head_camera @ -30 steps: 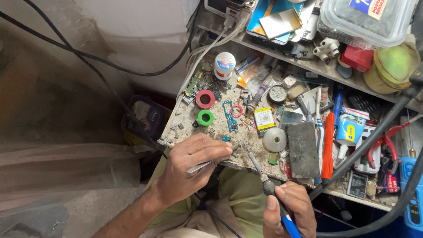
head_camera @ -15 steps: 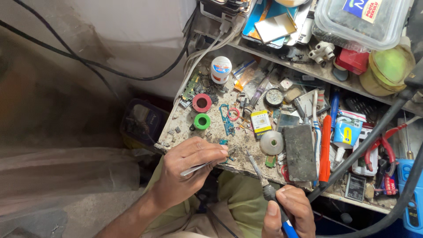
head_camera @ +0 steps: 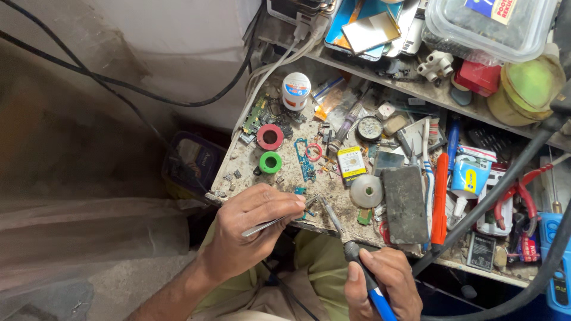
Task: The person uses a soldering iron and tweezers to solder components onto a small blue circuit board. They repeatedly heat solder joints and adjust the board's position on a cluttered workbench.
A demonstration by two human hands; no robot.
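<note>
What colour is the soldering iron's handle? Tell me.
Blue, with a black collar near the tip; the soldering iron sits in the right hand, head view.

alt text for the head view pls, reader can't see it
Seen from above, a person's left hand holds thin metal tweezers and the right hand a blue-handled soldering iron, both tips meeting at a small part on the near edge of a cluttered, dusty workbench. Red and green tape rolls lie behind.

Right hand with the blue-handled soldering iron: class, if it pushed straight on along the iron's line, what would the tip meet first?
Probably the small teal circuit piece by the metal tweezers in the left hand; the right hand points its soldering iron there. Depth is unclear.
</note>
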